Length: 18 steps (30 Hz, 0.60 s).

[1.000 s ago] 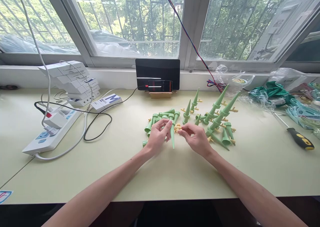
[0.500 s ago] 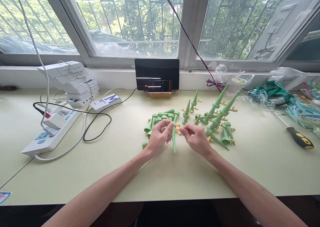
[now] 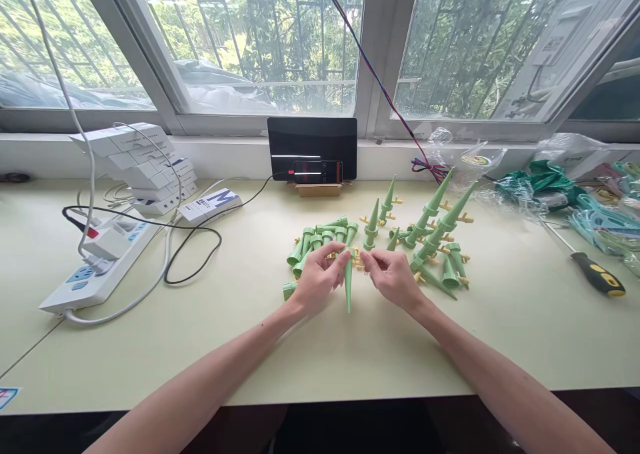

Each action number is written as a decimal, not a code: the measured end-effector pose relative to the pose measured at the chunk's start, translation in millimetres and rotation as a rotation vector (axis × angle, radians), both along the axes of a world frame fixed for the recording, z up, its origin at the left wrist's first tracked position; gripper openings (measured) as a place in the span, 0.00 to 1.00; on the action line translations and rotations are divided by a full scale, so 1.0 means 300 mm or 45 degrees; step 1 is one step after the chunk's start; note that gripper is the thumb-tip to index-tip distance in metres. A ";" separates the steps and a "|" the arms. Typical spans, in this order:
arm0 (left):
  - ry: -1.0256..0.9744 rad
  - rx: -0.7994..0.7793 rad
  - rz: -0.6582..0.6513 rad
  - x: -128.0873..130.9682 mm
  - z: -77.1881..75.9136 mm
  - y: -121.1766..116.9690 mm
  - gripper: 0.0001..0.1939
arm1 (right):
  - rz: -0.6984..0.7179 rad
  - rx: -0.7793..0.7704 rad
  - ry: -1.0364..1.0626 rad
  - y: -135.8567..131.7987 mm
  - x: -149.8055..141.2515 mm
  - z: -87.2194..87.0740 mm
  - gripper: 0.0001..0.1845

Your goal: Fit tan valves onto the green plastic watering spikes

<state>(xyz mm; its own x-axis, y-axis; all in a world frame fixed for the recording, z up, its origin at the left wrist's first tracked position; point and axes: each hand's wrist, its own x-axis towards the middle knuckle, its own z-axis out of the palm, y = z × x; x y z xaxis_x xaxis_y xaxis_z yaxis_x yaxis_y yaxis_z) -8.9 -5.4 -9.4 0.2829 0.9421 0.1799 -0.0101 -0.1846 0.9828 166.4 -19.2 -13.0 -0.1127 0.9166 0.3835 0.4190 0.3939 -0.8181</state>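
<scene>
My left hand [image 3: 321,275] is closed on a green plastic watering spike [image 3: 349,287], its tip pointing down toward me. Just to the right, my right hand [image 3: 395,277] is pinched beside the spike's upper end; what its fingertips hold is hidden. Small yellow valve pieces [image 3: 358,259] show between the two hands. Behind my left hand lies a heap of loose green spikes [image 3: 306,241]. Beyond my right hand, several spikes with yellow side valves [image 3: 440,231] stand stacked into one another, and others lie beside them.
A phone [image 3: 318,172] leans on a black tablet [image 3: 313,141] at the back. On the left are a power strip [image 3: 100,267], cables and stacked white boxes [image 3: 145,167]. A screwdriver [image 3: 597,274] and plastic bags [image 3: 545,184] lie on the right.
The spike in my left hand has shifted slightly toward me, and the left thumb now sits higher on it. My right hand stays pinched close by. The camera view has moved a little.
</scene>
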 end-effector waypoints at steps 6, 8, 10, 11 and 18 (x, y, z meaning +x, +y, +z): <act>-0.029 0.010 -0.025 0.002 -0.009 0.000 0.14 | 0.022 -0.091 0.062 -0.007 -0.003 0.018 0.27; -0.028 0.007 -0.038 0.003 -0.009 -0.002 0.15 | 0.033 -0.126 0.082 -0.010 -0.005 0.024 0.28; -0.031 -0.001 -0.048 0.003 -0.007 -0.003 0.15 | 0.037 -0.149 0.098 -0.011 -0.006 0.027 0.29; -0.034 -0.007 -0.048 0.004 -0.006 -0.003 0.16 | 0.040 -0.154 0.104 -0.010 -0.007 0.026 0.29; -0.086 -0.041 -0.053 0.006 0.015 -0.002 0.15 | 0.031 -0.086 0.082 -0.006 -0.008 0.019 0.25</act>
